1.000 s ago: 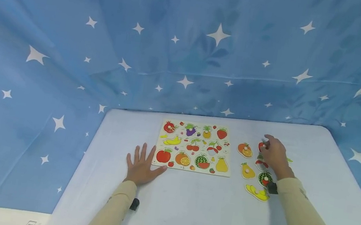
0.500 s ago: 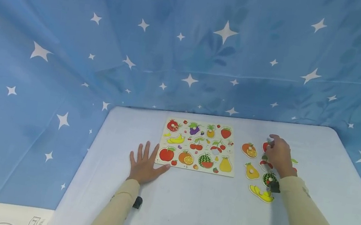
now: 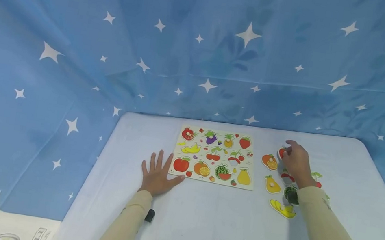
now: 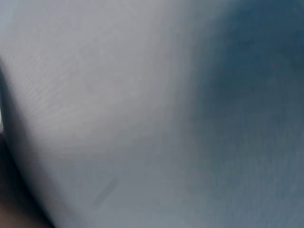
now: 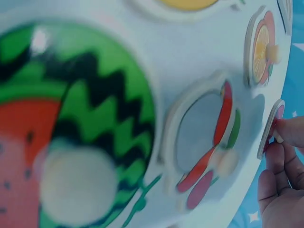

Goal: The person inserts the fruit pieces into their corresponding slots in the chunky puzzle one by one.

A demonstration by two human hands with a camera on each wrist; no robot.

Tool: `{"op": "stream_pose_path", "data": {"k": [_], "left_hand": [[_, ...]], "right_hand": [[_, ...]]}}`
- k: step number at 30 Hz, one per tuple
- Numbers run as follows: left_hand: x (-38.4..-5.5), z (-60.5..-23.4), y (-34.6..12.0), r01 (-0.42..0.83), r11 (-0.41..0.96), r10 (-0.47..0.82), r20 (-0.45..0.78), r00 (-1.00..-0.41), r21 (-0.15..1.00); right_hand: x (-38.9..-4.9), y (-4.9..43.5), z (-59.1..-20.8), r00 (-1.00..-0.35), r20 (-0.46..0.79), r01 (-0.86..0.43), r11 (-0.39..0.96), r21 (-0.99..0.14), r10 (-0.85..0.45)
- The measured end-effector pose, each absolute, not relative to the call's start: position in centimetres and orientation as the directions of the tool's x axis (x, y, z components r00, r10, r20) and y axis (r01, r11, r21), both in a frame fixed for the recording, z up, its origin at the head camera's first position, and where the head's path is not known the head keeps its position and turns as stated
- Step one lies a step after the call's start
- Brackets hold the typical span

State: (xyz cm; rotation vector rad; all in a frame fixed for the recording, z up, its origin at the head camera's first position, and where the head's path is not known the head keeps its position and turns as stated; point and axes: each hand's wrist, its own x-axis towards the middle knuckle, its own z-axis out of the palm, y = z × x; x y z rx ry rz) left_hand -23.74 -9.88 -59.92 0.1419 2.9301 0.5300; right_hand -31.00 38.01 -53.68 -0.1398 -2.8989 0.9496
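Observation:
In the head view my left hand lies flat with fingers spread, its thumb by the lower-left corner of a fruit puzzle board. My right hand pinches a red puzzle piece, apparently a strawberry, by its knob. The right wrist view shows that same strawberry piece tilted on edge between thumb and fingers; whether it is clear of the table cannot be told. Near it are an orange piece, a pear piece, a banana piece and a watermelon piece. The left wrist view is blurred.
A knobbed piece with red and green parts lies between the watermelon and the right hand. Cherry-like pieces are partly hidden by the right forearm. A blue star-patterned curtain borders the white table.
The right hand, with the red piece, has shifted slightly left and away from the person relative to the other pieces. The whole head view has drifted a little. The left hand stays in place.

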Motion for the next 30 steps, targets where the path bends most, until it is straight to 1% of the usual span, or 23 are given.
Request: {"op": "stream_pose_path", "data": {"k": [6,9,15,25,30], "left_hand": [[-24.6,-60.9,-10.4,0.083,0.947,0.116,-0.091,-0.989,0.31],[-24.7,-60.9,-10.4,0.088,0.941,0.115,-0.066,-0.991,0.327],[-24.3,-61.0,-10.1,0.068,0.934,0.115,-0.117,-0.986,0.35],[-24.3,-61.5,-10.0,0.074,0.941,0.108,-0.088,-0.99,0.33],[-24.4,-61.6,-10.0,0.071,0.946,0.102,-0.083,-0.991,0.317]], "right_hand": [[-32.1,36.6,-53.0,-0.994,0.087,-0.002,0.792,-0.61,0.064],[-32.9,35.7,-52.7,-0.994,0.106,-0.035,0.79,-0.612,0.039],[-33.8,33.5,-52.2,-0.997,0.062,-0.006,0.792,-0.611,0.04],[-35.0,30.9,-52.5,-0.99,0.14,-0.105,0.783,-0.613,-0.023],[-35.4,29.7,-52.7,-0.993,0.113,-0.103,0.751,-0.652,-0.038]]}}
